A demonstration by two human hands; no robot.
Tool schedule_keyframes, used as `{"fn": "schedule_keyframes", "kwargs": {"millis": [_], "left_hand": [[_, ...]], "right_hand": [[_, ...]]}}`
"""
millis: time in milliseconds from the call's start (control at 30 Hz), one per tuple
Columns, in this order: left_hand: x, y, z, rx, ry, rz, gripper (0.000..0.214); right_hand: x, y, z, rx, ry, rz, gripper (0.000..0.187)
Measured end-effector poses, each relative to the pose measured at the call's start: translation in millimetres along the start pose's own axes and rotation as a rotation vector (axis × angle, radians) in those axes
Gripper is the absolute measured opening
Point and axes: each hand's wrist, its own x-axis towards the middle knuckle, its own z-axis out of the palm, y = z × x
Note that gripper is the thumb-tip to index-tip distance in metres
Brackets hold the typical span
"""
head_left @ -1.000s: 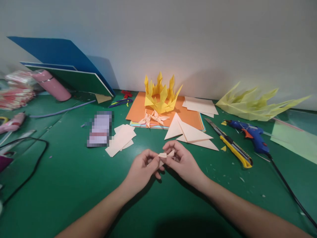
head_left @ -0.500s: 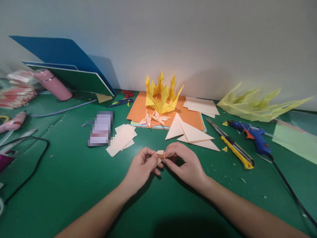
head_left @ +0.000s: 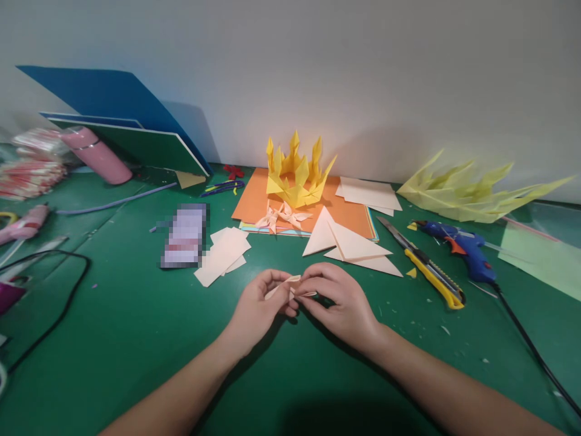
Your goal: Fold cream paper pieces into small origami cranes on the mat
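A small folded piece of pale pink paper (head_left: 294,280) is pinched between both hands at the middle of the table. My left hand (head_left: 262,304) grips its left side with thumb and fingers. From the right, my right hand (head_left: 339,297) pinches its other side, and a thin folded edge shows under those fingers. Fingers cover most of the paper. Beyond the hands lie folded pale triangles (head_left: 358,236), and loose pale rectangles (head_left: 224,254) rest to the left. Small pink folded-paper figures (head_left: 284,216) sit in front of a yellow paper crown (head_left: 302,188).
Orange sheets (head_left: 249,200) lie under the crown. To the right are a yellow utility knife (head_left: 433,278), blade out, a blue glue gun (head_left: 467,245) with a cord, and a pale yellow paper crown (head_left: 472,194). At left are a phone (head_left: 186,236) and a pink bottle (head_left: 97,154).
The folded paper has turned between the fingers, and a thin flap now shows at the right fingertips. Both hands stay in nearly the same place.
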Motion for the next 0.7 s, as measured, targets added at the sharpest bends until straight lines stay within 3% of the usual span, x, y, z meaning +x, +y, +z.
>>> {"fn": "schedule_keyframes", "kwargs": {"millis": [467,700], "left_hand": [[-0.9,-0.2,-0.5,0.044,0.005,-0.006,0.026],[0.1,-0.8,-0.3,0.007,0.029,0.016,0.027]], "right_hand": [[1.4,5.5,-6.3,-0.106,-0.104,-0.142,0.015],[2.6,0.3,-6.9,-0.001,-0.007,-0.036,0.012]]}}
